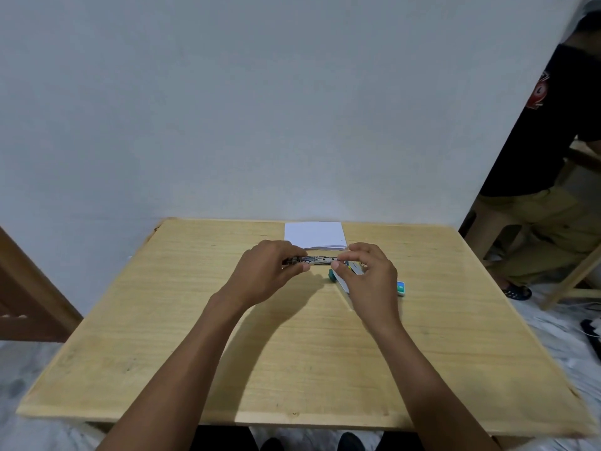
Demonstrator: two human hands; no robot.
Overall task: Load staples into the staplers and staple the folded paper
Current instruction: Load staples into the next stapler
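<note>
You have one view, worn on your head, facing forward and down across the table (162,353). It sits near: your forearms enter from the bottom edge, and your left hand (263,271) and right hand (370,275) meet just above mid-frame, gripping the stapler (317,261) between them. Beyond your fingers (349,255) the wide lens takes in the folded paper (313,235) and a broad wall (227,109); far right of them, a seated person (553,157).

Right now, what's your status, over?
Left hand grips one end of the stapler, right hand pinches the other. Behind it, folded paper lies untouched. Nothing in the way.
</note>
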